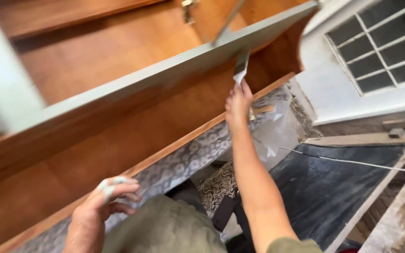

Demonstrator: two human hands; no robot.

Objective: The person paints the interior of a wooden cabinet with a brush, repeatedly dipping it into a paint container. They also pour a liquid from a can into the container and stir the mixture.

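Nearest to us was our left hand (94,213), low by the bottom edge of the view. It held nothing. Its fingers (118,187) were apart and a little curled, and a pale grey paste covered the tips of two of them. The hand hung just in front of the wooden cabinet (118,140), near its lower front edge, but we could not tell if it touched the wood. Under the hand we saw our knee in olive trousers (165,229).

Below the lower edge of the cabinet lay a grey cloth with a white flower pattern (188,157), and beside it a sheet of clear plastic (273,131).

Further away, our right arm was stretched out and up. Our right hand (238,104) was closed around the handle of a putty knife (241,68); the fingers were together and clamped on it. The blade of the knife pointed upward and its tip met the grey front edge of the shelf (165,70), near the right end of that edge. The blade carried some pale paste.

To the right, on the floor, there was a dark slab (333,187) with a thin white wire (352,162) running over it. Farthest, at the top right corner, stood a white window with a grid of bars (380,42).
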